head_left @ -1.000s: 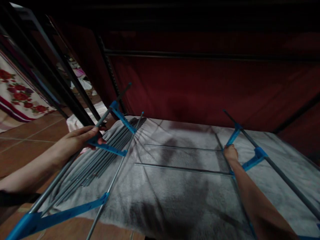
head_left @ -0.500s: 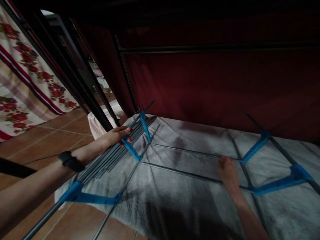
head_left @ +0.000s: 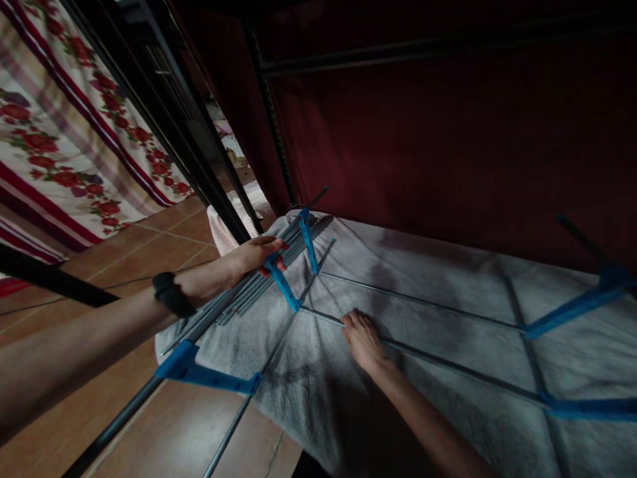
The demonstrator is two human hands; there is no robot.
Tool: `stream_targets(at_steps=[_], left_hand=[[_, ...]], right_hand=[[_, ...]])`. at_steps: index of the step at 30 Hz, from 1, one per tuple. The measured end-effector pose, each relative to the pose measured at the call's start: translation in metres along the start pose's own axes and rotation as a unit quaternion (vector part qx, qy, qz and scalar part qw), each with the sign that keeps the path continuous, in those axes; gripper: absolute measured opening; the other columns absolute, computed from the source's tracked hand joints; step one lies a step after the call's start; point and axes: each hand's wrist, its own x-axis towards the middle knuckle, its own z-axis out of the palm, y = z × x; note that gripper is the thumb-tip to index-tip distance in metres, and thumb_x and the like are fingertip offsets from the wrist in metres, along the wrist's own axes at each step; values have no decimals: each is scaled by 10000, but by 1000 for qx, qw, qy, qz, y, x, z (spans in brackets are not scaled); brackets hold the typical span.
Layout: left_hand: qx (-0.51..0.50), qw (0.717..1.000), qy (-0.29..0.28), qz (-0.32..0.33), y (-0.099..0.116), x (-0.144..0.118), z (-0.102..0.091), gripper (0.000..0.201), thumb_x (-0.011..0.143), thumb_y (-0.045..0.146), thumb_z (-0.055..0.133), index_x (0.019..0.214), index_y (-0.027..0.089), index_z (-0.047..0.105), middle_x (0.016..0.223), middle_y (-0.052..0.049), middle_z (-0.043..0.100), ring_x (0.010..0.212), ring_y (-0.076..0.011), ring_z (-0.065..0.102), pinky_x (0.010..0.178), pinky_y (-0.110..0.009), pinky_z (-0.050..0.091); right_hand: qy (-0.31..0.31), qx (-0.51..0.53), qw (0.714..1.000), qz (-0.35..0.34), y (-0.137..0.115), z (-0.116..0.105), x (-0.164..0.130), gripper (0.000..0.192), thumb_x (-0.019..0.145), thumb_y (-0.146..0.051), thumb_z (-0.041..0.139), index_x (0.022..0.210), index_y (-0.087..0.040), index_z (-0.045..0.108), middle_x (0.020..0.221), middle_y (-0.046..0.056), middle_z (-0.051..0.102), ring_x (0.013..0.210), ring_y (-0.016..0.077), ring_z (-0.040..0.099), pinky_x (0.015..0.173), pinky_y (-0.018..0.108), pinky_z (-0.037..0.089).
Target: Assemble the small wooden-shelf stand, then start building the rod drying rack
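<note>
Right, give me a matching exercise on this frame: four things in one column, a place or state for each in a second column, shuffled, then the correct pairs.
Things:
1. left hand
2. right hand
3. loose grey rods
4. flowered cloth

Places or states:
A. hanging at the far left, above the tiled floor
B. lying bundled on the grey towel
C. on a blue connector of the rack's left side
D. on a thin rod lying across the towel

Pairs: 1-C, 2-D, 3-B, 4-A
</note>
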Motion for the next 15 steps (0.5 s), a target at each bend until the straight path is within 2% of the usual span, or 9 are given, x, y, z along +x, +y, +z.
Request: stream_targets(at_steps=[3,7,15], left_hand=[[-8,1000,7,-14,-2,3,0,583,691,589,690,1052,134,648,662,-75,672,701,-252,656,466,-267,413],[-3,1000,9,-18,-4,-1,1,594,720,616,654,1084,147,640,685,-66,682,751,-250,665,509,-270,444],[-15,1000,0,-5,-12,-6,4,614,729,657,636,1074,149,649,745,-79,698,759,-229,652,556,-273,461]], right_hand=[[-10,22,1000,7,2,-2,2,226,948,-182,434,1096,-202,605,1109,92,626,1024,224,593,909,334,447],[-19,36,999,27,1,-6,-1,250,971,-214,394,1147,-224,572,1184,84,598,905,192,641,764,300,471],[-17,19,1000,15,1,-6,-2,225,984,-220,378,1124,-230,554,1159,73,605,840,175,650,681,283,445]])
